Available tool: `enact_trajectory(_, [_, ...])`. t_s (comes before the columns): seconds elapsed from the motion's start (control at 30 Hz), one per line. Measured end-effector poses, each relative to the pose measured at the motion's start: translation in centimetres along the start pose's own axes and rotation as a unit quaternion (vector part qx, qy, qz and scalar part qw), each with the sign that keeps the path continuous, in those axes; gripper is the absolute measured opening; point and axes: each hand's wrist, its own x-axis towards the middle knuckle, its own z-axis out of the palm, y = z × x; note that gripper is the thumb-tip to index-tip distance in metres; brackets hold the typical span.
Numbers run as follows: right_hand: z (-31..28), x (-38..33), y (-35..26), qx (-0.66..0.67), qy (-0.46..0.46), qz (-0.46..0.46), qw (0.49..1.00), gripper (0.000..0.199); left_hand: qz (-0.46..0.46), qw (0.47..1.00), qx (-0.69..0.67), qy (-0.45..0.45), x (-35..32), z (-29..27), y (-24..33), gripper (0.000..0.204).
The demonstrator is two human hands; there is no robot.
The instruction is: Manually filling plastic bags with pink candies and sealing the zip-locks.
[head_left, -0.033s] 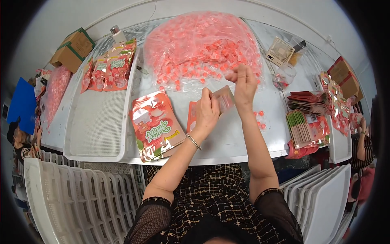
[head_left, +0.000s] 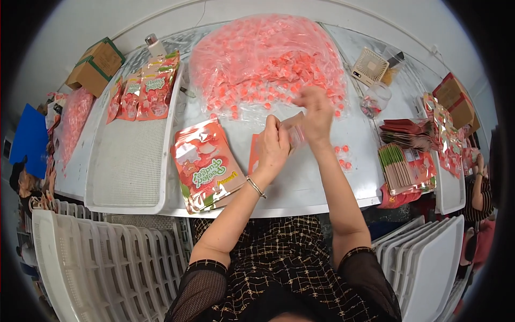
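My left hand [head_left: 273,144] is closed around the edge of a small pouch [head_left: 296,130] with a clear panel, held tilted above the table. My right hand [head_left: 317,114] is beside the pouch's upper end, its fingers bent and smeared by motion; whether they hold anything is hidden. Beyond both hands lies a big clear bag [head_left: 257,53] full of pink-red wrapped candies. Left of my left forearm is a stack of red printed pouches [head_left: 206,161]. A red flat piece [head_left: 253,153] shows partly behind my left hand. Several wrapped candies [head_left: 343,155] lie right of my right forearm.
On the left, a white mesh tray [head_left: 126,166] carries filled red pouches [head_left: 155,96]. A small fan [head_left: 370,67], a clear jar [head_left: 375,100] and stacked pouches [head_left: 405,169] stand to the right. White trays [head_left: 107,257] are racked below the table, where other people also appear at both sides.
My right hand has shifted slightly left, closer to the pouch, and its fingers have blurred. The pouch has tipped a little. My left hand keeps its grip.
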Motion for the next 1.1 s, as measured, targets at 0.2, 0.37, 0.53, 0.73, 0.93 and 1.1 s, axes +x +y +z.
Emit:
enact_trajectory(0.2, [-0.5,-4.4,2.5,-0.248,-0.193,-0.209,0.926,0.029,-0.042,0.996,-0.076,-0.005,0.5,-0.5,-3.1,0.016])
enact_trajectory(0.37, [-1.0,-1.8,2.7,-0.14,-0.13,0.017,0.981,0.034,-0.086,0.989,-0.1,-0.063,-0.9,0.7,-0.8,0.016])
enact_trajectory(0.53, [-0.7,-1.5,2.2,-0.223,-0.192,0.0,0.956,0.041,-0.015,0.996,-0.093,-0.011,0.2,1.0,-2.7,0.01])
enact_trajectory(0.73, [-6.3,-3.7,0.4,0.071,-0.117,-0.039,0.99,0.061,-0.079,0.99,-0.114,-0.03,-0.2,-1.5,-0.3,0.015])
enact_trajectory(0.93, [-11.6,-9.0,10.0,-0.605,-0.096,-0.124,0.781,0.043,-0.13,0.974,-0.18,-0.043,-0.1,-2.5,0.5,0.016])
enact_trajectory(1.1, [-12.2,-7.6,14.9,-0.474,-0.114,-0.109,0.866,0.021,0.01,0.997,-0.07,-0.045,-0.1,-1.8,1.2,0.015])
